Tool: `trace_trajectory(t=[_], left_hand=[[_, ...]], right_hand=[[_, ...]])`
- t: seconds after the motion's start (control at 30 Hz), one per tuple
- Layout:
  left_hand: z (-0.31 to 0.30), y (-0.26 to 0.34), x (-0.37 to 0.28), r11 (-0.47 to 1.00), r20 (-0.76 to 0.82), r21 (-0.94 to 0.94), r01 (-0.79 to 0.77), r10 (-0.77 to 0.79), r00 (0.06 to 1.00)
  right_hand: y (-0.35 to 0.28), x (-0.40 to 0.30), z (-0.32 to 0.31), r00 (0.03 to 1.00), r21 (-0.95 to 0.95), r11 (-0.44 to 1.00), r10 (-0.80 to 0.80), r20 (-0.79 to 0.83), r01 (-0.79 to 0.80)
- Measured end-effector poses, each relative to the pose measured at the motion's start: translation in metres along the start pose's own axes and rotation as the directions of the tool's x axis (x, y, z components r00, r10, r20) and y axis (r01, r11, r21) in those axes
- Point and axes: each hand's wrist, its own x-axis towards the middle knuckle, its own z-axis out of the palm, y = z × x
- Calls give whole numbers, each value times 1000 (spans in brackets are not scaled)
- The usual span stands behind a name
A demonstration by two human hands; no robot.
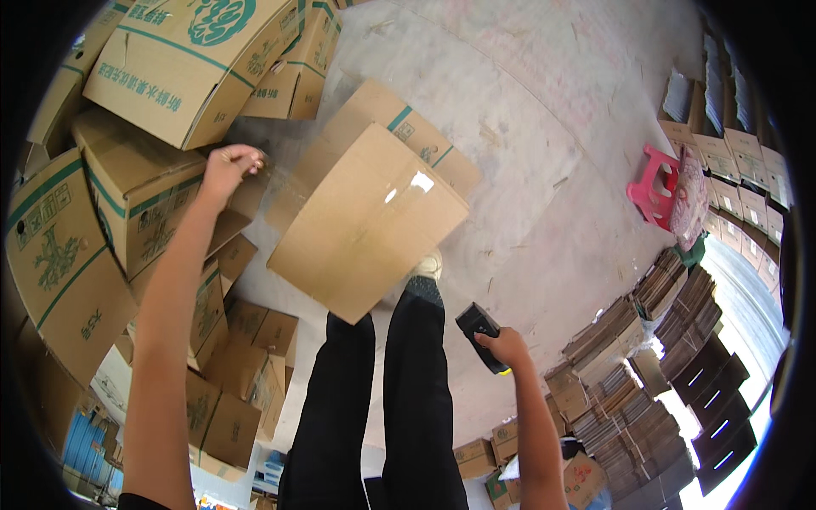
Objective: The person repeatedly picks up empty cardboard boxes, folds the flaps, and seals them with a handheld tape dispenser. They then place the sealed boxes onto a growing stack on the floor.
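A cardboard box with a smooth, closed face and a shiny strip of clear tape across it lies before my legs. My left hand is raised at the box's left, fingers pinched together; a faint clear strip seems to run from the fingertips towards the box, though what they hold is too small to tell. On the other side, apart from the box, my right hand grips a black handheld tool with a bit of yellow at its lower end; its exact kind cannot be told.
Printed cardboard boxes are piled along the left. A pink plastic stool with a patterned cushion stands at the right. Bundles of flattened cardboard fill the lower right, with rows of upright cartons behind the stool.
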Motion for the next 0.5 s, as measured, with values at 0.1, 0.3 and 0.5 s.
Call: trace_trajectory(t=[0.1, 0.3, 0.5], left_hand=[[49, -38, 15, 994, -34, -104, -40, 37, 999], [125, -111, 10, 970, 140, -241, -43, 78, 987], [148, -84, -49, 998, -462, 55, -38, 59, 885]], right_hand=[[-51, 52, 20, 995, 6, 997, 72, -71, -72], [-170, 180, 111, 935, 181, 925, -302, -188, 335], [-176, 138, 133, 992, 953, 282, 20, -125, 115]])
